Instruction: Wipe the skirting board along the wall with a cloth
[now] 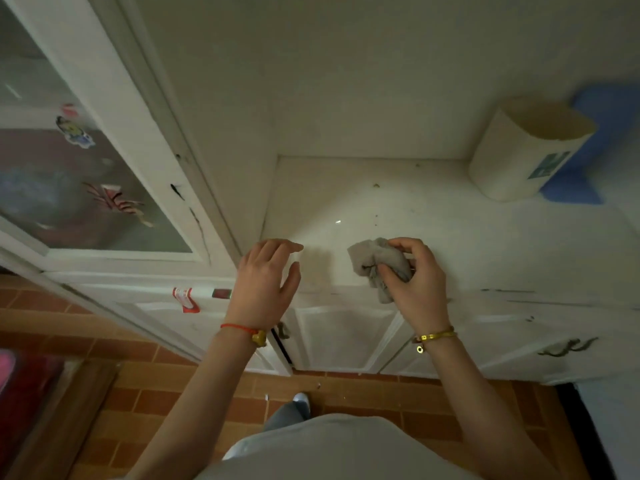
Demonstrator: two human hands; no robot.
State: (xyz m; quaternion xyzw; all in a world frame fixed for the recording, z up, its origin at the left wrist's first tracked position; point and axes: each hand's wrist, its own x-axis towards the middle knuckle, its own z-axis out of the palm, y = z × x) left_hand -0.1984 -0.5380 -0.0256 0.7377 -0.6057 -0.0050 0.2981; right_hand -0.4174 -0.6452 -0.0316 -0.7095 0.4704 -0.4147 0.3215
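Note:
My right hand [414, 282] grips a crumpled grey cloth [375, 263] above the front edge of a white counter top [433, 233]. My left hand [265, 280] hovers beside it with fingers spread and nothing in it, near the counter's left corner. A narrow white strip [374, 156] runs where the counter meets the back wall. At the bottom, the cabinet's base [415, 375] meets the brick-pattern floor [173, 393].
A cream bin [519, 154] stands at the back right of the counter, with a blue object [588, 161] behind it. A tall white cabinet with a glass door and stickers [86, 168] rises on the left. White cupboard doors with handles [346, 337] sit below the counter.

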